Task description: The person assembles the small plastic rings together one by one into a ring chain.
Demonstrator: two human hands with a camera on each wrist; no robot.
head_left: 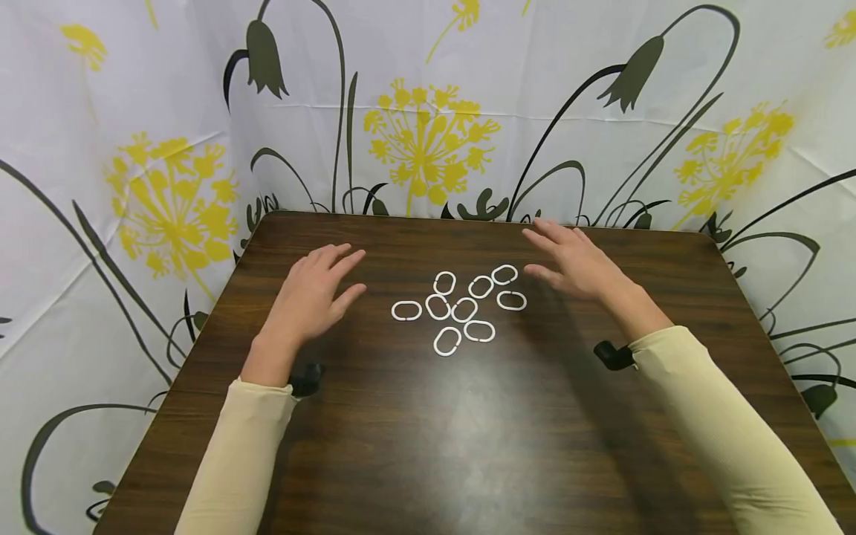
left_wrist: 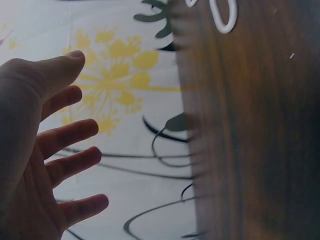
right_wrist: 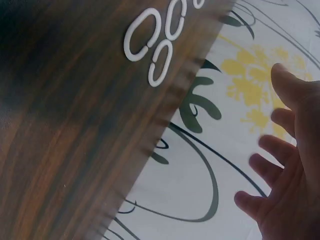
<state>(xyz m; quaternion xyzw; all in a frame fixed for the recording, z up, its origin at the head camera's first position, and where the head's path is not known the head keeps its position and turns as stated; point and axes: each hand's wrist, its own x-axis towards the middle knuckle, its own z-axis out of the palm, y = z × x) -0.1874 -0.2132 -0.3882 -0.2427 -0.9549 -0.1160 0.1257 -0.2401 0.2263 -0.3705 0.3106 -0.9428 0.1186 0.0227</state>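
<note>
Several white oval rings (head_left: 464, 310), each with a small gap in its side, lie loosely grouped on the dark wooden table. To the left of them, my left hand (head_left: 313, 293) is raised with relaxed, spread fingers and holds nothing. On the other side, my right hand (head_left: 574, 260) hovers with its fingers extended, nearest to the ring (head_left: 504, 275) at the back right. In the right wrist view, a few rings (right_wrist: 142, 35) show near the table edge, away from the fingers. The left wrist view catches one ring (left_wrist: 223, 15) at its top.
The wooden table (head_left: 401, 446) has its far edge against a white curtain (head_left: 301, 148) printed with yellow flowers and grey-green stems. A black wrist mount (head_left: 307, 379) sits at the left cuff and another mount (head_left: 612, 355) at the right cuff.
</note>
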